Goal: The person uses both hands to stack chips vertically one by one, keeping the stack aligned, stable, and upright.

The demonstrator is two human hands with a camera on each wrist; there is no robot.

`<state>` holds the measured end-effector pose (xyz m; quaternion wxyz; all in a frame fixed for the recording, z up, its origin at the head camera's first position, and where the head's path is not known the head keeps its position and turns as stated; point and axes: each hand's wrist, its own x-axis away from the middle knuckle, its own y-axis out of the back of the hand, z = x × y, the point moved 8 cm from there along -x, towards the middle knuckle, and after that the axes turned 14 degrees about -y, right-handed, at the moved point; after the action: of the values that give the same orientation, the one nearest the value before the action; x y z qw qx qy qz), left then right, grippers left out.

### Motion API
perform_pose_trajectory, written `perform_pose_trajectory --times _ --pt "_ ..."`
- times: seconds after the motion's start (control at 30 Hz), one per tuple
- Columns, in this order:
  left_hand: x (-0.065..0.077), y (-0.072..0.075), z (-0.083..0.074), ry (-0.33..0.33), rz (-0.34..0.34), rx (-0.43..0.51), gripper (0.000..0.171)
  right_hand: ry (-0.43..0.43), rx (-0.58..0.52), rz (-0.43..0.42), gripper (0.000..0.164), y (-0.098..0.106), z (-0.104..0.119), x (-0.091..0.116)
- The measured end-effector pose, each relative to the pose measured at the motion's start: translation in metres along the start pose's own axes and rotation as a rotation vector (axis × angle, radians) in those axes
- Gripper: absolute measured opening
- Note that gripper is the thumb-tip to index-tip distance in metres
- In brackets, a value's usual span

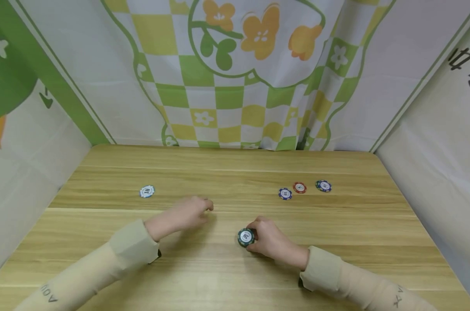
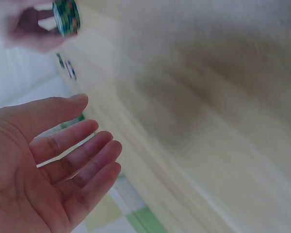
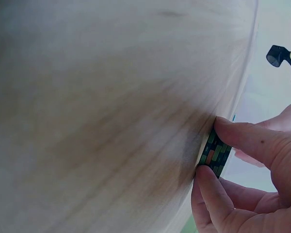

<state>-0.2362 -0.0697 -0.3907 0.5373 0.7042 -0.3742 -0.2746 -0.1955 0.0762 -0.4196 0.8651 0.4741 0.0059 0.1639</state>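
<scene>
A short stack of dark green poker chips (image 1: 245,237), the top one marked 20, is pinched between the thumb and fingers of my right hand (image 1: 271,242). In the right wrist view, the layered edge of the stack (image 3: 216,153) shows close to the tabletop, with mostly green blocks and an orange one. To the left, my left hand (image 1: 182,214) hovers over the wood and holds nothing. Its fingers (image 2: 89,150) are slightly bent and spread from the thumb in the left wrist view.
A pale blue-and-white chip (image 1: 147,191) marked 10 lies at the left of the wooden table (image 1: 227,172). At the right lie a purple chip (image 1: 285,193), a red chip (image 1: 299,187) and a blue-green chip (image 1: 323,186). A patterned curtain (image 1: 254,99) hangs behind the table.
</scene>
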Motion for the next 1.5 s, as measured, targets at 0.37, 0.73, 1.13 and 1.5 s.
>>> perform_pose_trajectory --times 0.37,0.73,1.13,1.5 --pt "0.018 0.016 0.041 0.122 0.005 -0.019 0.026 -0.008 0.001 -0.005 0.037 -0.001 -0.001 0.000" --pt "0.041 0.027 0.092 0.271 0.004 -0.036 0.030 -0.008 0.014 -0.008 0.038 -0.001 -0.001 -0.001" --pt "0.060 0.035 0.126 0.359 -0.046 -0.030 0.031 0.013 0.013 -0.020 0.037 0.001 0.001 0.000" --pt "0.078 0.032 0.146 0.454 -0.068 0.033 0.041 0.012 0.022 -0.015 0.038 0.000 0.000 0.000"
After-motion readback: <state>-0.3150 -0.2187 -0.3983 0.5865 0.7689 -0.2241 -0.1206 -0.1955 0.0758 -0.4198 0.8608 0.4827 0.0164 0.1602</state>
